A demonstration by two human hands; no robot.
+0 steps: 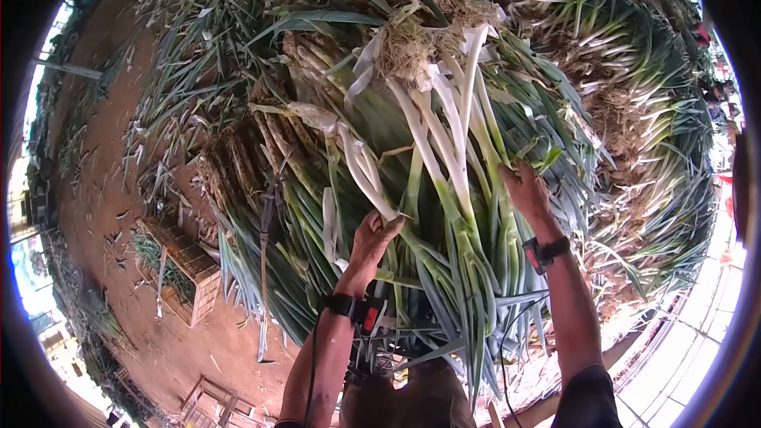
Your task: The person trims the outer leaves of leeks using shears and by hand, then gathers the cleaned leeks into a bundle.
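Observation:
A big bundle of leeks (444,190) with white stalks, green leaves and earthy roots at the top fills the middle of the head view. My left hand (374,239) grips a pale stalk on the bundle's left side. On the right side, my right hand (525,190) lies flat on the green leaves with its fingers apart. Each wrist carries a black band with a red part.
More heaps of leeks (634,79) lie to the right and behind. A woven crate (186,269) stands on the red-brown soil (103,166) at the left. A wooden frame (214,404) lies at the bottom left. Pale tiled ground (690,357) shows at the bottom right.

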